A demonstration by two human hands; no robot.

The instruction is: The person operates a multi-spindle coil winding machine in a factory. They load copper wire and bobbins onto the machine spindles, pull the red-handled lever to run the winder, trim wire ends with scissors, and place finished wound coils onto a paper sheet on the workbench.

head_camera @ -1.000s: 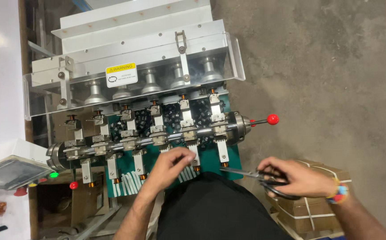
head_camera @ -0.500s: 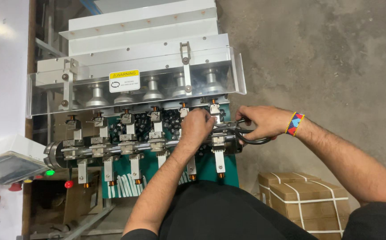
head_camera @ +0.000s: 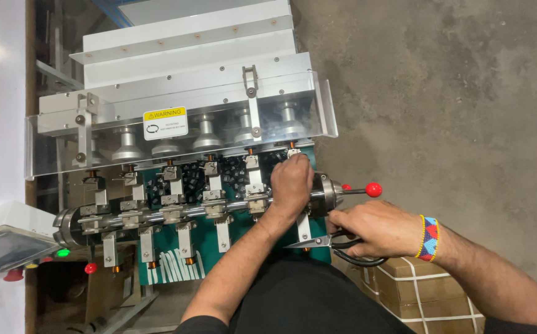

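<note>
A winding machine (head_camera: 188,124) carries a long shaft (head_camera: 182,213) running left to right along its front edge. The left hand (head_camera: 292,182) grips the clamp (head_camera: 304,226) at the shaft's right end, fingers curled over it. Just right of it, the right hand (head_camera: 373,227) holds scissors (head_camera: 333,243), fingers clamped on the handles, blades pointing left at that clamp.

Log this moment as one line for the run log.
left hand: on rightmost station of machine shaft | right hand: holds scissors | red-knob lever: beside right hand
</note>
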